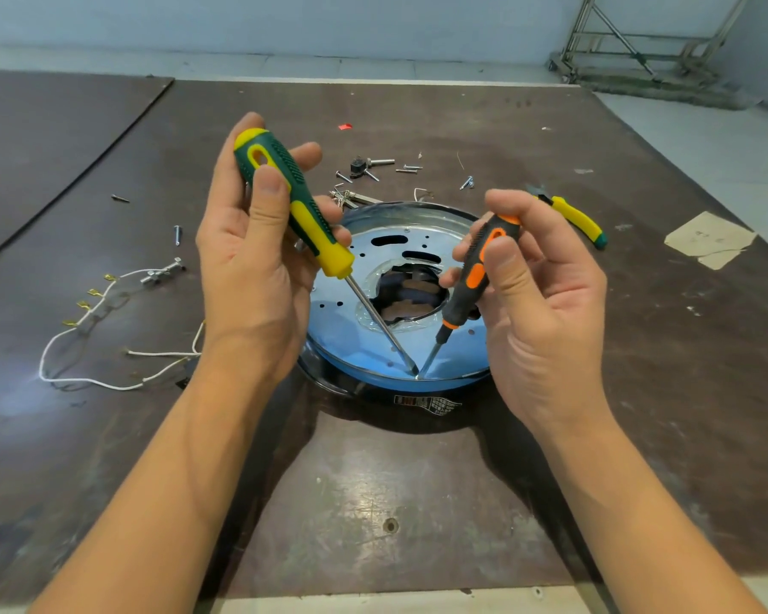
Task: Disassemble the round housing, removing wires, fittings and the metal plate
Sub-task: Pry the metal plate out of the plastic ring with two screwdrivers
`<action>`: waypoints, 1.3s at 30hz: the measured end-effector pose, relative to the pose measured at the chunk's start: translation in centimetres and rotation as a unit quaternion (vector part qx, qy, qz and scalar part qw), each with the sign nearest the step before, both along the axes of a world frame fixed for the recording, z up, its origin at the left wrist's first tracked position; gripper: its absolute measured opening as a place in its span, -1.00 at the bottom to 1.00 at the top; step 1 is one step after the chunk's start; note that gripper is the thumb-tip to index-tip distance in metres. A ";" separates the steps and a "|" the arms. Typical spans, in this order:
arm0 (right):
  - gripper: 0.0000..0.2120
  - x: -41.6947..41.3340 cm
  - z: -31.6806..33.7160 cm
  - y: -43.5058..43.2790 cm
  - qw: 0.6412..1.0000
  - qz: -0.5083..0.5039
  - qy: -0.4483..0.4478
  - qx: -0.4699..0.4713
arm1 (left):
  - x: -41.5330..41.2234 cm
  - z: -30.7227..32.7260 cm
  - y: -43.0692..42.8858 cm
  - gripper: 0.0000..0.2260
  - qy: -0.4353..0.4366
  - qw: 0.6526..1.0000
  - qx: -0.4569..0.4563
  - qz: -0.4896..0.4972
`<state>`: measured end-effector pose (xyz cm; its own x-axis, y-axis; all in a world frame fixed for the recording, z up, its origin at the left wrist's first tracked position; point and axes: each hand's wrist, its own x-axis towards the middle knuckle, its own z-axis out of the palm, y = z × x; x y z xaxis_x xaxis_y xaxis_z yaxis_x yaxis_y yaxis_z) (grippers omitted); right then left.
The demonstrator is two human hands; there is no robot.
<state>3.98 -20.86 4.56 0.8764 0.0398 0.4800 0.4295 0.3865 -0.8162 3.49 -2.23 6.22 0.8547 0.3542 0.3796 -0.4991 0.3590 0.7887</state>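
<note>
One worktop point(373, 480) carries one round housing point(426, 405) at its centre, with one metal plate point(373, 254) seated in it. Left hand point(258, 259) fingers clamp a green screwdriver point(293, 201). Right hand point(537, 303) fingers clamp an orange screwdriver point(479, 268). Both tips meet at the plate's near rim. White wires point(85, 381) lie to the left.

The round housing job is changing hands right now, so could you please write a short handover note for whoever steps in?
Left hand: grips the green-and-yellow screwdriver.
Right hand: grips the smaller black-and-orange screwdriver.
Both tips meet at the near edge of the shiny round metal plate, which sits in the dark round housing.
Done: the white wires with brass terminals lie on the dark brown table to the left; loose silver screws and a small black fitting lie beyond the housing.
Left: pry the plate out.
</note>
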 end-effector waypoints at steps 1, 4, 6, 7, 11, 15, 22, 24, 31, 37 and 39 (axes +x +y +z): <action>-0.75 0.1 -0.1 0.0 1.000 0.002 0.007 0.004 | 0.1 -0.1 0.0 -0.61 0.009 1.000 -0.007 0.002; -0.76 0.2 -0.4 -0.1 1.000 0.010 0.014 0.004 | 0.3 -0.3 0.1 -0.62 0.028 0.999 -0.019 0.010; -0.74 0.2 -0.5 -0.2 1.000 0.011 0.016 -0.001 | 0.4 -0.4 0.1 -0.64 0.040 0.999 -0.023 0.014; -0.74 0.1 -0.5 -0.1 1.000 0.012 0.016 0.000 | 0.5 -0.5 0.1 -0.64 0.045 0.999 -0.024 0.016; -0.73 -0.2 -0.2 0.2 1.000 -0.007 -0.021 -0.022 | 0.6 -0.5 0.2 -0.66 0.063 0.997 -0.033 0.021; -0.74 0.3 -0.3 0.0 0.999 -0.019 -0.018 -0.036 | 0.7 -0.8 0.3 -0.67 0.078 0.996 -0.039 0.025; -0.76 -0.1 -0.3 0.1 1.000 -0.009 -0.016 -0.013 | 1.0 -1.5 0.3 -0.69 0.083 0.994 -0.042 0.053; -0.72 -0.1 -0.1 0.3 0.998 -0.027 -0.036 -0.033 | 1.0 -1.5 0.4 -0.72 0.073 0.995 -0.033 0.054; -0.75 0.2 -0.6 -0.3 1.000 0.010 -0.008 -0.006 | 0.7 -1.5 0.3 -0.43 0.062 0.995 0.044 0.069; -0.76 0.2 -0.3 0.2 0.998 -0.016 -0.048 -0.048 | 0.7 -1.9 0.5 -0.37 0.076 0.983 0.106 0.128; -0.78 0.3 -0.5 -0.1 0.998 -0.013 -0.035 -0.044 | 0.8 -2.1 0.7 -0.41 0.079 0.978 0.125 0.149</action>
